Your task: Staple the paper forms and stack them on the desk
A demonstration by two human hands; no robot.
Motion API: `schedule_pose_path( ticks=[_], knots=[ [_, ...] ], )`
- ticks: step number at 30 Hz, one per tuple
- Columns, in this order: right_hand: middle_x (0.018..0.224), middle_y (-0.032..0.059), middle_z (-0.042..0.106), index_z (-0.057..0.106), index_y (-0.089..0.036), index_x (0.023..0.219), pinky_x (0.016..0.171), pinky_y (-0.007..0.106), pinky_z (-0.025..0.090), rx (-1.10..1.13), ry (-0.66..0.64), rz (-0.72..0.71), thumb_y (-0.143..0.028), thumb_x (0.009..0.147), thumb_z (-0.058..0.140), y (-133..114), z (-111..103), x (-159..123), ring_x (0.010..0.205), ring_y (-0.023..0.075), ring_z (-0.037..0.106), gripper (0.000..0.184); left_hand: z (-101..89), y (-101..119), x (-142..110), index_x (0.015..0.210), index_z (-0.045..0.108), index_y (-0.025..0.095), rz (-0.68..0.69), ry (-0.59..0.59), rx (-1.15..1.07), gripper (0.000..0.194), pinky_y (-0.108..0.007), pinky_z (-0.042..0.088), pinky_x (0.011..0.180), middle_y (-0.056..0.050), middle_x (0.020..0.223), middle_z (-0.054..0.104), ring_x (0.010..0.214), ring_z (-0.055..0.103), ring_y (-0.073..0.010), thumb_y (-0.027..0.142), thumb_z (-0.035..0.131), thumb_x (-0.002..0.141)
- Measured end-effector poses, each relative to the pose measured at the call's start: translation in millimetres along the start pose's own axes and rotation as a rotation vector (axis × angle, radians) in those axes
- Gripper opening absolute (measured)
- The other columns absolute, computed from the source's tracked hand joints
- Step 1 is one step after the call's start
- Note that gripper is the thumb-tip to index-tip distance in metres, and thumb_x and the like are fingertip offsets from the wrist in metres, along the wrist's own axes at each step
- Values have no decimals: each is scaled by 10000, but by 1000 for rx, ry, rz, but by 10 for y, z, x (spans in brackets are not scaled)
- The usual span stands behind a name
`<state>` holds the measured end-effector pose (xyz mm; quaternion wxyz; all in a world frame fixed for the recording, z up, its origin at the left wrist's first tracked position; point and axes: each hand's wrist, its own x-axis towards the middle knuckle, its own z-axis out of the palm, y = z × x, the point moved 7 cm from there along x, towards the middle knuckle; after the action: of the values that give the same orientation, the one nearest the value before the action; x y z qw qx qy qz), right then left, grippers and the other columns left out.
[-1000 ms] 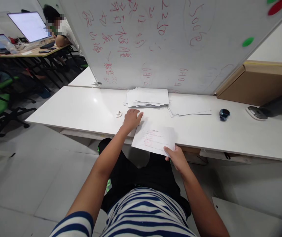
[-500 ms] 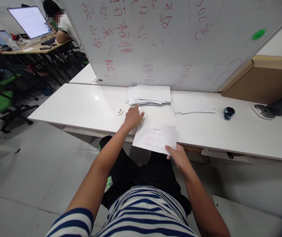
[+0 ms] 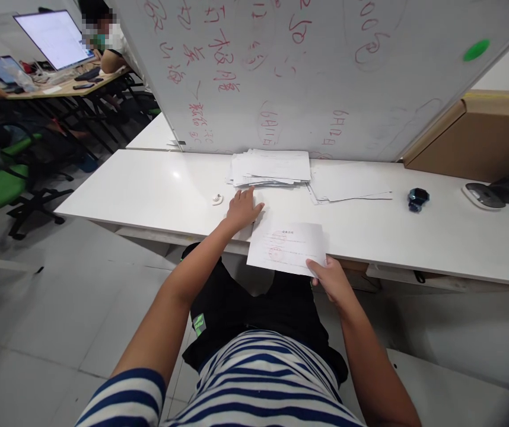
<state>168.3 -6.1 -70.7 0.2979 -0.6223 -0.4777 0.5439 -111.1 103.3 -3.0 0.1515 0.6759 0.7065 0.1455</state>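
Note:
In the head view my right hand [image 3: 332,277] pinches a printed sheet of paper [image 3: 286,249] by its near right corner, thumb on top. The sheet bears lines of text and round red stamp marks, and it overhangs the desk's front edge above my lap. My left hand [image 3: 242,210] lies palm down on the desk with its fingers stretched out and thumb apart. Its fingertips are just short of a stack of papers [image 3: 276,166]. What lies under the palm, if anything, is hidden. A small white curled object [image 3: 217,200] sits left of that hand.
Loose sheets [image 3: 347,184] lie right of the stack on the white desk [image 3: 139,190]. Further right are a dark watch [image 3: 418,198], a grey-and-white device [image 3: 483,197] and a cardboard box [image 3: 481,136]. A whiteboard [image 3: 308,89] stands behind. Another person [image 3: 116,44] sits at the back left.
The view has shifted slightly. The sheet in my right hand lies a little flatter and further right. My left hand keeps its place on the desk.

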Motion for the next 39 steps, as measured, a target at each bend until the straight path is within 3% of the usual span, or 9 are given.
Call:
schedule_pose_path(
  ticks=[7,15,24,28,34,39],
  knots=[
    [462,-34,531,612,-154,821,389,232,345,6,19,8,-331,689,642,25,-10,6,373,117,453,223,14,17,-7,1512,168,155,-15,-76,57,732,-507,215,1144,-138,1563,262,1462,117,-348,541,339,915],
    [473,-34,538,602,-156,817,401,231,351,-3,8,5,-354,701,641,39,-4,9,375,116,457,233,-34,45,-36,1508,167,111,-11,-83,-9,705,-462,185,1166,-153,1573,226,1462,128,-339,496,313,936],
    [478,-25,550,620,-145,845,394,238,344,-7,11,3,-360,706,636,24,36,9,383,122,462,257,19,32,-20,1501,204,126,5,-77,57,666,-465,203,1161,-131,1559,274,1457,145,-337,492,273,949],
    [466,-28,545,615,-150,836,405,239,350,-47,-5,-5,-379,734,617,16,31,0,386,125,467,251,31,64,-21,1482,268,156,28,-59,152,560,-491,219,1150,-101,1525,346,1456,152,-319,377,208,971],
    [440,-33,531,602,-162,786,419,240,358,-56,0,30,-400,742,617,86,21,14,392,130,475,243,99,79,4,1491,258,190,38,-104,261,546,-549,164,1158,-93,1549,286,1472,85,-310,320,214,962],
    [463,-24,549,593,-168,740,410,240,351,19,30,43,-379,701,646,157,22,25,390,119,462,221,119,106,30,1500,263,204,29,-64,305,555,-565,48,1176,-81,1557,279,1478,34,-304,320,243,957]
  ],
)
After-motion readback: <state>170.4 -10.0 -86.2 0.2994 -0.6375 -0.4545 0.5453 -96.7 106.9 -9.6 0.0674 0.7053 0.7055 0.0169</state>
